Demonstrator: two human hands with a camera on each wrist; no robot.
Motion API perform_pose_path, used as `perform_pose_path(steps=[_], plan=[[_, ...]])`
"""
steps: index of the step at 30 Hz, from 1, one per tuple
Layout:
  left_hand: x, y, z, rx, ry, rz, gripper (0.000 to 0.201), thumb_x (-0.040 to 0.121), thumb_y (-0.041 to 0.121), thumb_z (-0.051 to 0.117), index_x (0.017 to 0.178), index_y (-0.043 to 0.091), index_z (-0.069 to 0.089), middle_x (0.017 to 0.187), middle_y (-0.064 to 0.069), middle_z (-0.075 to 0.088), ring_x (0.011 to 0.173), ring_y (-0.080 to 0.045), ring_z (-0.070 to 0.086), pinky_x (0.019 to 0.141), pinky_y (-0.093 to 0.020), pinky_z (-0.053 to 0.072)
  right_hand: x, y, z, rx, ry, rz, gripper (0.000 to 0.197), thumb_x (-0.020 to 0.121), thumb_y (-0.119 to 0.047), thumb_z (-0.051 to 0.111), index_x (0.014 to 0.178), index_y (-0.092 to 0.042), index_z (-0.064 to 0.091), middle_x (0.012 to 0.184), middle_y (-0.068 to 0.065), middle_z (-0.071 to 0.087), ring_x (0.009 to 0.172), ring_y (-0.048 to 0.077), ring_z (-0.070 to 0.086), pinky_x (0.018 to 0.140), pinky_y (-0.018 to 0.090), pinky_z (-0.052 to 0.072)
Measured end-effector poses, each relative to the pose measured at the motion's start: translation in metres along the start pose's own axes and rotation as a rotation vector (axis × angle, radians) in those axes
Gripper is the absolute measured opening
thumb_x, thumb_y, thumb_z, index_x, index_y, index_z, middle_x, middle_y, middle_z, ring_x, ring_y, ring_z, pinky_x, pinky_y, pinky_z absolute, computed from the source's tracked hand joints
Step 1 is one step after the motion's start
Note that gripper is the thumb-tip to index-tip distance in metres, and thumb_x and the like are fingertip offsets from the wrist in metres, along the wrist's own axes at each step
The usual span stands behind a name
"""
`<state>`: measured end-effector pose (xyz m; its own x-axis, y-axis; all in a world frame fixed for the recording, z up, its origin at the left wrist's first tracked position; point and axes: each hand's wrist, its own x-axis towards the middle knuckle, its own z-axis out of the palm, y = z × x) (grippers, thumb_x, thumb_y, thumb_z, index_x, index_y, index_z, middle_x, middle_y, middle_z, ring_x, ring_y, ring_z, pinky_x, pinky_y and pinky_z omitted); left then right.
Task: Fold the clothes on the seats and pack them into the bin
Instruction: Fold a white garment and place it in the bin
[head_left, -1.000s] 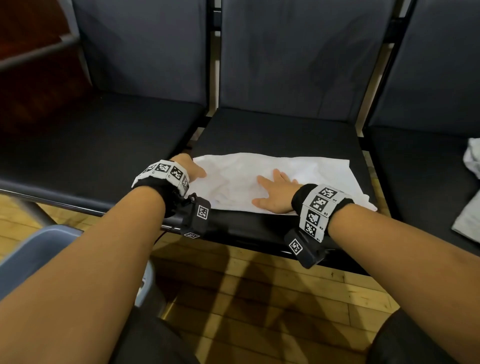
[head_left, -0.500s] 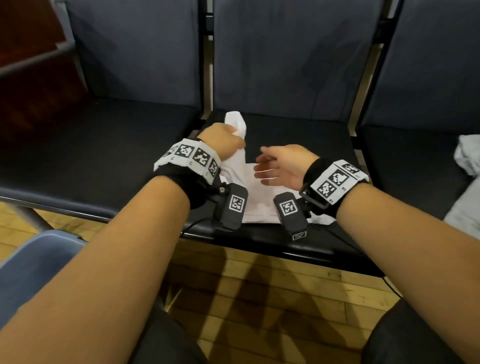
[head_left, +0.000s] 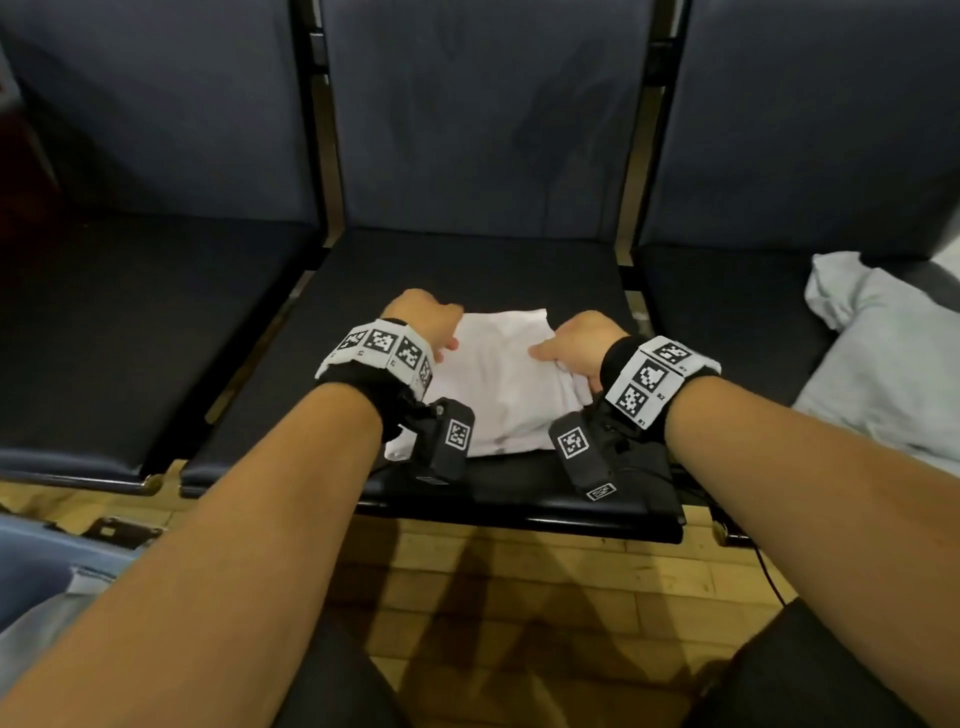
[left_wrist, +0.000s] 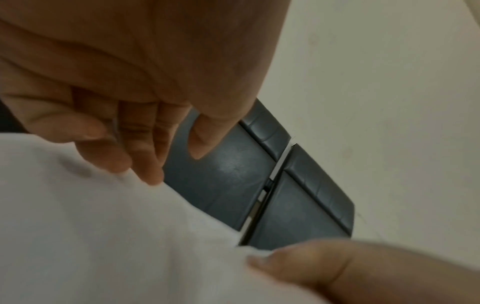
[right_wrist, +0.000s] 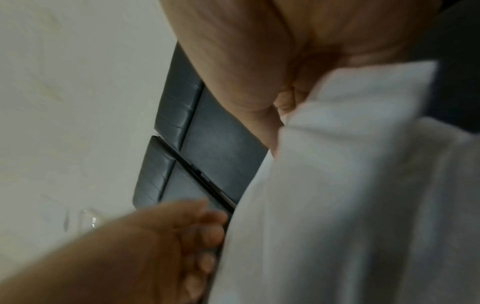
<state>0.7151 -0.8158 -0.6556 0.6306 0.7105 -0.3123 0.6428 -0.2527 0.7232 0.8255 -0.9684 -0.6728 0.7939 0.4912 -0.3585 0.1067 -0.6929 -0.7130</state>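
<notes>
Right, I'm looking down at the middle seat (head_left: 467, 270), and the white cloth (head_left: 498, 384) lies folded on its front half, at 12 o'clock from me. My left hand (head_left: 423, 325) is at the cloth's 9 o'clock edge, fingers (left_wrist: 145, 156) loosely bent with the tips touching the fabric; the left wrist view shows them resting there rather than curled round anything. My right hand (head_left: 582, 348) is at the 3 o'clock edge, and here the right wrist view shows the cloth (right_wrist: 350, 185) bunched up into the palm, thumb on top, so that hand grips it. Both views from the wrists are blurred. Over at 2 o'clock, on the right seat (head_left: 727, 312), a pale grey garment (head_left: 883, 364) lies in a rumpled heap. Down at 8 o'clock, the rim of a blue-grey bin (head_left: 36, 566) shows beside my left forearm, on the wooden floor (head_left: 519, 587).
</notes>
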Motion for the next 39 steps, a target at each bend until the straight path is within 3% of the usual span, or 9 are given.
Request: perform_pose_path(steps=[5, 11, 14, 19, 23, 25, 29, 31, 39], plan=[[0.010, -0.029, -0.010, 0.279, 0.067, -0.105, 0.046, 0.091, 0.034, 0.054, 0.124, 0.002, 0.056, 0.121, -0.017, 0.060, 0.103, -0.035, 0.058, 0.078, -0.033, 0.042, 0.001, 0.004, -0.009, 0.166, 0.040, 0.017, 0.034, 0.083, -0.013, 0.072, 0.110, 0.004, 0.062, 0.106, 0.018, 0.066, 0.099, 0.034, 0.065, 0.087, 0.044, 0.056], [0.013, -0.043, -0.005, 0.203, 0.066, -0.158, 0.060, 0.086, 0.048, 0.057, 0.131, 0.009, 0.050, 0.126, -0.014, 0.057, 0.106, -0.033, 0.056, 0.095, -0.040, 0.046, 0.002, 0.020, -0.009, -0.148, 0.110, 0.006, 0.022, 0.086, -0.019, 0.064, 0.072, -0.008, 0.052, 0.091, 0.014, 0.063, 0.091, 0.033, 0.064, 0.076, 0.035, 0.055], [0.014, -0.041, -0.002, 0.138, 0.063, -0.159, 0.072, 0.083, 0.054, 0.061, 0.136, 0.008, 0.046, 0.131, -0.013, 0.054, 0.110, -0.033, 0.055, 0.096, -0.040, 0.045, 0.006, 0.015, -0.006, 0.071, 0.084, 0.032, 0.033, 0.087, -0.034, 0.066, 0.084, -0.005, 0.050, 0.089, 0.013, 0.064, 0.088, 0.032, 0.066, 0.083, 0.043, 0.058], [0.013, -0.039, -0.003, 0.011, 0.012, -0.150, 0.067, 0.081, 0.058, 0.063, 0.126, 0.009, 0.055, 0.111, -0.007, 0.061, 0.092, -0.028, 0.059, 0.078, -0.034, 0.047, 0.003, 0.007, 0.003, 0.132, 0.003, 0.100, 0.046, 0.086, -0.047, 0.069, 0.103, -0.007, 0.055, 0.072, 0.007, 0.056, 0.065, 0.023, 0.056, 0.062, 0.031, 0.046], [0.011, -0.043, -0.012, -0.167, -0.060, -0.075, 0.044, 0.086, 0.050, 0.062, 0.116, 0.017, 0.059, 0.105, -0.002, 0.066, 0.087, -0.022, 0.063, 0.077, -0.035, 0.052, 0.005, 0.001, 0.008, 0.153, -0.087, 0.096, 0.045, 0.087, -0.039, 0.071, 0.115, -0.008, 0.056, 0.100, 0.010, 0.062, 0.083, 0.024, 0.059, 0.067, 0.030, 0.046], [0.011, -0.050, -0.022, -0.279, -0.076, -0.068, 0.056, 0.076, 0.057, 0.066, 0.120, 0.023, 0.058, 0.107, -0.002, 0.067, 0.095, -0.025, 0.065, 0.086, -0.039, 0.052, 0.003, -0.002, 0.015, 0.243, -0.086, 0.085, 0.039, 0.082, -0.033, 0.076, 0.106, -0.008, 0.058, 0.096, 0.009, 0.063, 0.081, 0.023, 0.062, 0.068, 0.032, 0.052], [0.028, -0.081, -0.051, -0.541, 0.016, -0.051, 0.081, 0.051, 0.064, 0.071, 0.125, 0.035, 0.056, 0.118, -0.002, 0.066, 0.105, -0.030, 0.065, 0.092, -0.053, 0.050, 0.000, -0.019, 0.028, 0.494, -0.035, -0.094, 0.042, 0.074, -0.033, 0.076, 0.104, -0.005, 0.069, 0.111, 0.017, 0.070, 0.102, 0.035, 0.067, 0.097, 0.051, 0.051], [0.013, -0.085, -0.072, -0.629, 0.046, -0.015, 0.073, 0.059, 0.062, 0.071, 0.125, 0.035, 0.056, 0.119, -0.001, 0.066, 0.106, -0.031, 0.064, 0.091, -0.057, 0.050, -0.011, -0.035, 0.031, 0.570, -0.039, -0.203, 0.033, 0.077, -0.031, 0.070, 0.091, -0.002, 0.065, 0.105, 0.020, 0.070, 0.101, 0.037, 0.067, 0.098, 0.055, 0.049], [-0.068, -0.140, -0.169, -0.881, 0.212, -0.005, 0.034, 0.089, 0.032, 0.062, 0.123, 0.025, 0.060, 0.110, -0.008, 0.072, 0.099, -0.032, 0.069, 0.084, -0.054, 0.054, -0.063, -0.125, 0.097, 0.437, -0.218, -0.495, 0.025, 0.091, -0.036, 0.058, 0.105, -0.017, 0.064, 0.105, 0.005, 0.071, 0.098, 0.024, 0.068, 0.092, 0.050, 0.053]])
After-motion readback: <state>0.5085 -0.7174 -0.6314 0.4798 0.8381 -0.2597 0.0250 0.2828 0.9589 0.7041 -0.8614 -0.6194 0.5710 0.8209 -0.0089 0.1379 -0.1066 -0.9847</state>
